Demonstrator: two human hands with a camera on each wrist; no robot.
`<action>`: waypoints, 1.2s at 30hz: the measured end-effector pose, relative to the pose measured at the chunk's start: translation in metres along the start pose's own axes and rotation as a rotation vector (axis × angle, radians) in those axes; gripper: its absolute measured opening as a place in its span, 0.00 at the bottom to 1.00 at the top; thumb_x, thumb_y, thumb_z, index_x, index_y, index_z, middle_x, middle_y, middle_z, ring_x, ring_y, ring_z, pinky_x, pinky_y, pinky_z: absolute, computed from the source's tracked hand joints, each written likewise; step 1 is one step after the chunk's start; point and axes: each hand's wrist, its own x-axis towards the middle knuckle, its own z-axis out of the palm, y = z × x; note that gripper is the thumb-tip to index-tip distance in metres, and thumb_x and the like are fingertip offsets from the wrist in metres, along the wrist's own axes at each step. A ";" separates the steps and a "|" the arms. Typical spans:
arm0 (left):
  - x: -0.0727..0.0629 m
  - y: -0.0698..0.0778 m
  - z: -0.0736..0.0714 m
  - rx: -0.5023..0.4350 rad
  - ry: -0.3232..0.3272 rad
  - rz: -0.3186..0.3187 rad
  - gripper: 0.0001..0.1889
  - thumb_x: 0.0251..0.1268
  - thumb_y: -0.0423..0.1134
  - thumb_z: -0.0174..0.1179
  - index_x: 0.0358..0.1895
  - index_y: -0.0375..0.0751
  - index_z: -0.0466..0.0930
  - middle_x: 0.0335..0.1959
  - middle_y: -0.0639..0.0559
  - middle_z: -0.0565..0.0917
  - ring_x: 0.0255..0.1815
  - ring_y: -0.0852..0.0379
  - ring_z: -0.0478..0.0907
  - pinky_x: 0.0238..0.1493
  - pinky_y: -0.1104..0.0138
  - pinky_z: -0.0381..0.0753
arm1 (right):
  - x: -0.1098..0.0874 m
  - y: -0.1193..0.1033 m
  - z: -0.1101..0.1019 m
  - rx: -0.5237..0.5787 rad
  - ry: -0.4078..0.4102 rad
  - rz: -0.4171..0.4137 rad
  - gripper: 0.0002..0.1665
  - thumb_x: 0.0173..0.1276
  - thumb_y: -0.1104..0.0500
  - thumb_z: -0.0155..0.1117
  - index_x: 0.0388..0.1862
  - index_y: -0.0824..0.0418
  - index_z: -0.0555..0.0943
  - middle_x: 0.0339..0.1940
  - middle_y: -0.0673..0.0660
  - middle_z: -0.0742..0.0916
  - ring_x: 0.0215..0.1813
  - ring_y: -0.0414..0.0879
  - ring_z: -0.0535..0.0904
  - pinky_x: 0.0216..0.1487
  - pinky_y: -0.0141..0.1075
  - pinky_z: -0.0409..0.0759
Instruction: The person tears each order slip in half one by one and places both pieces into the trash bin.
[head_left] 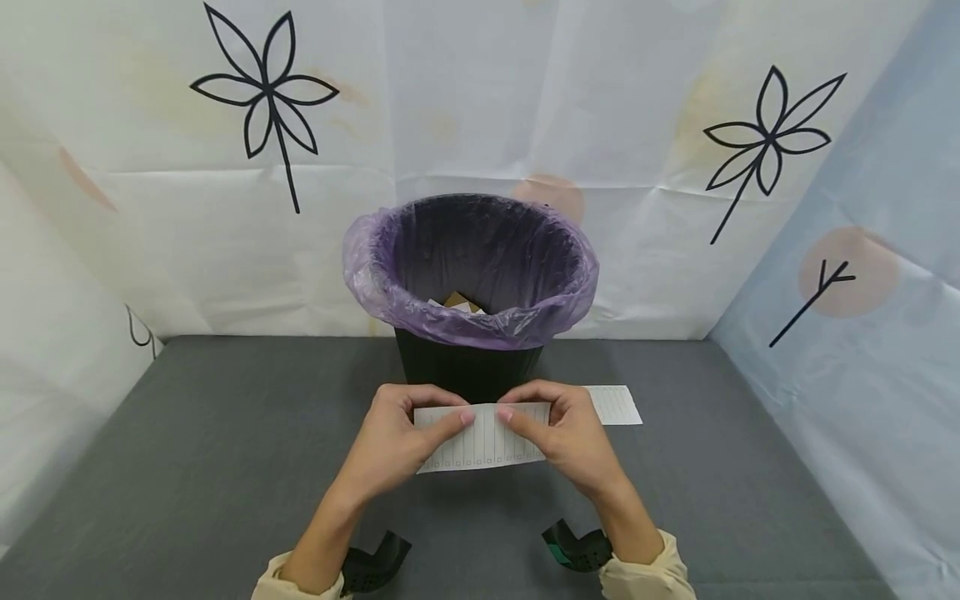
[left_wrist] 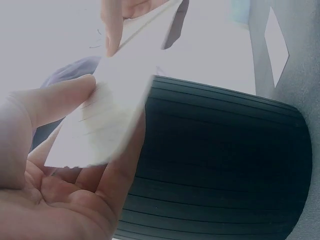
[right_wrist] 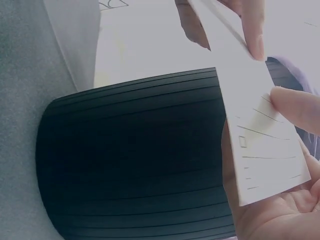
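Observation:
A strip of white lined paper point(head_left: 480, 446) is held up in front of the bin, its printed lines and small boxes facing the head camera. My left hand point(head_left: 395, 442) pinches it near the top edge, thumb in front and fingers behind. Close beside it, my right hand point(head_left: 570, 437) pinches the same edge in the same way. Both wrist views show the paper point(left_wrist: 107, 117) between thumb and fingers, and the right wrist view shows the lined face point(right_wrist: 262, 135). Behind the hands stands a black bin point(head_left: 468, 367) with a purple bag point(head_left: 360, 250) folded over its rim.
Scraps of paper and brown card point(head_left: 459, 302) lie inside the bin. Another lined white paper piece point(head_left: 615, 405) lies on the grey tabletop point(head_left: 247, 467), right of the bin. White patterned cloth point(head_left: 465, 100) hangs behind, with bluish cloth point(head_left: 885, 350) at the right.

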 end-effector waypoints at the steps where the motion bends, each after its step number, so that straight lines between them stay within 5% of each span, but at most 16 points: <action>1: 0.000 0.001 0.000 0.005 0.002 -0.001 0.02 0.64 0.36 0.71 0.37 0.44 0.91 0.33 0.56 0.89 0.32 0.57 0.85 0.34 0.64 0.83 | 0.000 -0.001 0.000 0.001 -0.003 -0.001 0.06 0.68 0.66 0.70 0.42 0.68 0.87 0.40 0.60 0.88 0.39 0.48 0.84 0.36 0.38 0.84; 7: -0.001 0.002 0.001 0.014 -0.004 -0.009 0.02 0.66 0.36 0.70 0.37 0.44 0.91 0.33 0.55 0.89 0.30 0.57 0.85 0.31 0.63 0.84 | -0.002 -0.003 0.003 0.000 -0.010 0.003 0.06 0.68 0.66 0.70 0.42 0.67 0.87 0.38 0.62 0.88 0.34 0.49 0.86 0.33 0.40 0.86; 23: -0.002 0.002 0.003 0.040 -0.031 0.003 0.04 0.67 0.40 0.69 0.38 0.47 0.91 0.35 0.59 0.89 0.39 0.59 0.84 0.42 0.62 0.82 | -0.002 -0.001 0.010 -0.072 0.000 -0.047 0.03 0.66 0.65 0.72 0.39 0.62 0.89 0.37 0.54 0.90 0.41 0.50 0.84 0.40 0.37 0.82; 36: -0.002 0.002 0.005 0.081 -0.053 0.038 0.04 0.69 0.39 0.68 0.37 0.48 0.91 0.35 0.60 0.89 0.38 0.60 0.84 0.42 0.63 0.83 | -0.002 0.000 0.011 -0.132 0.009 -0.074 0.03 0.66 0.63 0.73 0.38 0.59 0.89 0.36 0.50 0.90 0.42 0.47 0.84 0.42 0.38 0.80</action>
